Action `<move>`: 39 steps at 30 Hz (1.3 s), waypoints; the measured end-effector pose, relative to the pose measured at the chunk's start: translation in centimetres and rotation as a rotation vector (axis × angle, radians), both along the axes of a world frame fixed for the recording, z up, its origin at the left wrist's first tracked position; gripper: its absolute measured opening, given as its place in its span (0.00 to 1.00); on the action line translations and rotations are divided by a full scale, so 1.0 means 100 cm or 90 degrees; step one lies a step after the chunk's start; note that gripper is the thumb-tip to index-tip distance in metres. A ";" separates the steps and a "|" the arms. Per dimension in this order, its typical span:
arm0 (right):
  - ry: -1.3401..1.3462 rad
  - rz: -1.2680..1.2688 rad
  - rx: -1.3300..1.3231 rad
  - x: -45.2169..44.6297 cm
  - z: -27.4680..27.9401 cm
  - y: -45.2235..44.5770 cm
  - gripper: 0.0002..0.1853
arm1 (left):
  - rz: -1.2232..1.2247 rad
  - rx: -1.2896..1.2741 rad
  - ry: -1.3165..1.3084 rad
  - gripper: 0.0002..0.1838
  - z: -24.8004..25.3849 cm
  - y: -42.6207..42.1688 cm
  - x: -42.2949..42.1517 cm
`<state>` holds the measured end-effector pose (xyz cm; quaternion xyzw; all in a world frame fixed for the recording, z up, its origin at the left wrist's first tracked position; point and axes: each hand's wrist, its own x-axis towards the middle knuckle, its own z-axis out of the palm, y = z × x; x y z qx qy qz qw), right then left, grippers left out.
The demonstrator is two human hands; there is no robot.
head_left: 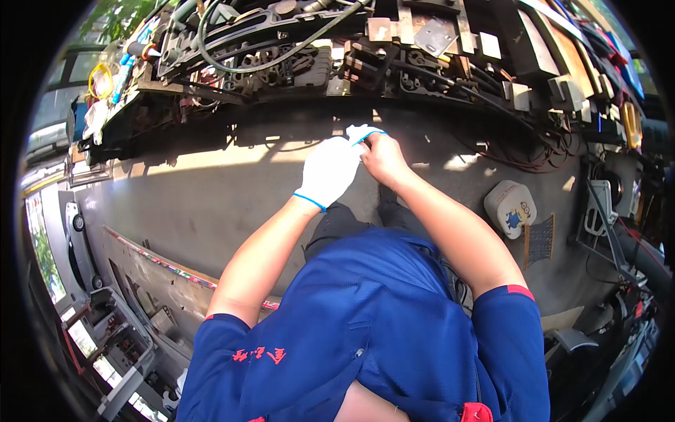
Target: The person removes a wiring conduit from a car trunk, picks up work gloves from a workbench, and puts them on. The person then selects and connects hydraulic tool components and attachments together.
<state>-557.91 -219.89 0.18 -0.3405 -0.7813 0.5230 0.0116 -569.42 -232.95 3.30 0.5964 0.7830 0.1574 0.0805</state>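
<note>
A white glove with a blue cuff covers my left hand. Bare, my right hand is closed on a second white glove, whose blue-edged cuff shows between the two hands. My left fingers meet this second glove too, but white against white hides their exact hold. Both hands are close together in front of my body, above the grey floor and short of the cluttered workbench.
Metal parts, tools and a looped hose cover the workbench ahead. A small stool with a cartoon figure stands at the right. Cables lie on the floor near the bench. At the left is a long board.
</note>
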 end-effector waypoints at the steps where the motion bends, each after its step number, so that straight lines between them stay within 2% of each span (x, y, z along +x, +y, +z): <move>1: -0.052 0.070 0.032 -0.006 -0.008 -0.002 0.16 | -0.019 0.043 0.033 0.09 0.002 0.002 -0.006; 2: -0.098 0.141 0.075 -0.016 -0.018 -0.001 0.16 | -0.024 0.007 0.055 0.09 0.004 0.005 -0.008; 3: 0.068 0.187 0.026 -0.019 -0.026 0.006 0.17 | -0.025 -0.025 0.085 0.09 0.009 0.012 -0.011; 5: 0.284 0.135 -0.073 -0.040 -0.079 0.010 0.21 | -0.034 -0.058 0.103 0.10 0.026 0.021 -0.019; 6: 0.170 0.173 -0.135 -0.036 -0.050 0.022 0.23 | -0.029 -0.005 0.064 0.10 0.036 0.023 -0.021; 7: 0.051 0.216 -0.185 -0.032 -0.021 0.036 0.25 | -0.016 -0.032 0.034 0.11 0.048 0.025 -0.018; 8: -0.024 0.066 -0.448 -0.037 -0.019 0.042 0.25 | -0.007 -0.058 -0.002 0.12 0.057 0.027 -0.012; 10: 0.153 0.023 -0.564 -0.042 0.017 0.032 0.23 | 0.046 -0.026 -0.119 0.13 0.048 0.020 0.003; 11: 0.256 -0.034 -0.686 -0.047 0.023 0.023 0.21 | 0.031 -0.003 -0.120 0.13 0.045 0.012 0.005; 12: 0.280 -0.138 -0.819 -0.049 0.024 0.019 0.20 | 0.028 0.009 -0.101 0.12 0.039 0.004 0.005; 14: 0.217 -0.113 -0.691 -0.050 0.035 0.010 0.20 | 0.026 0.033 -0.067 0.12 0.021 -0.013 0.004; 15: 0.267 -0.124 -0.688 -0.049 0.046 0.002 0.21 | 0.049 0.042 -0.062 0.12 0.020 -0.018 0.005; 18: 0.357 -0.183 -0.967 -0.060 0.071 -0.016 0.22 | 0.092 -0.027 0.021 0.09 0.024 -0.013 -0.006; 19: 0.339 -0.209 -0.814 -0.058 0.063 -0.023 0.23 | 0.148 -0.005 -0.002 0.08 0.027 -0.010 -0.006; 20: 0.295 -0.227 -0.818 -0.059 0.049 -0.024 0.21 | 0.172 0.040 0.005 0.09 0.025 -0.007 -0.008; 22: 0.314 -0.264 -0.751 -0.058 0.045 -0.031 0.20 | 0.212 -0.062 -0.073 0.12 0.035 -0.003 -0.008; 23: 0.333 -0.239 -0.768 -0.059 0.021 -0.027 0.23 | 0.223 -0.098 -0.125 0.13 0.030 -0.004 -0.009; 25: 0.360 -0.285 -0.756 -0.060 0.020 -0.034 0.22 | 0.242 -0.168 -0.221 0.16 0.002 -0.009 -0.013; 26: 0.378 -0.308 -0.749 -0.062 0.019 -0.039 0.21 | 0.178 -0.172 -0.228 0.18 -0.030 -0.014 -0.014; 27: 0.521 -0.169 -0.618 -0.063 -0.001 -0.041 0.19 | 0.173 -0.169 -0.235 0.18 -0.039 -0.019 -0.009; 29: 0.332 -0.156 -0.387 -0.046 -0.025 -0.023 0.17 | 0.198 -0.175 -0.257 0.19 -0.063 -0.028 -0.003; 30: 0.232 -0.149 -0.275 -0.035 -0.026 -0.017 0.17 | 0.213 -0.160 -0.331 0.19 -0.055 -0.034 -0.006; 31: 0.101 -0.073 -0.207 -0.027 -0.015 -0.012 0.17 | 0.206 -0.177 -0.279 0.20 -0.058 -0.036 -0.010; 33: 0.272 -0.088 -0.285 -0.035 -0.047 -0.027 0.19 | 0.207 -0.187 -0.210 0.21 -0.058 -0.030 -0.019; 35: 0.174 0.107 0.270 -0.038 -0.020 -0.031 0.23 | 0.174 -0.191 -0.154 0.23 -0.032 -0.019 -0.033; 36: 0.216 0.143 0.514 -0.040 -0.051 -0.035 0.22 | 0.169 -0.194 -0.128 0.24 -0.022 -0.014 -0.036; 37: 0.110 0.235 0.587 -0.042 -0.028 -0.030 0.20 | 0.150 -0.206 -0.087 0.24 -0.005 -0.007 -0.041; 39: -0.087 0.290 0.578 -0.050 0.018 -0.025 0.20 | 0.119 -0.200 -0.033 0.22 0.014 0.004 -0.042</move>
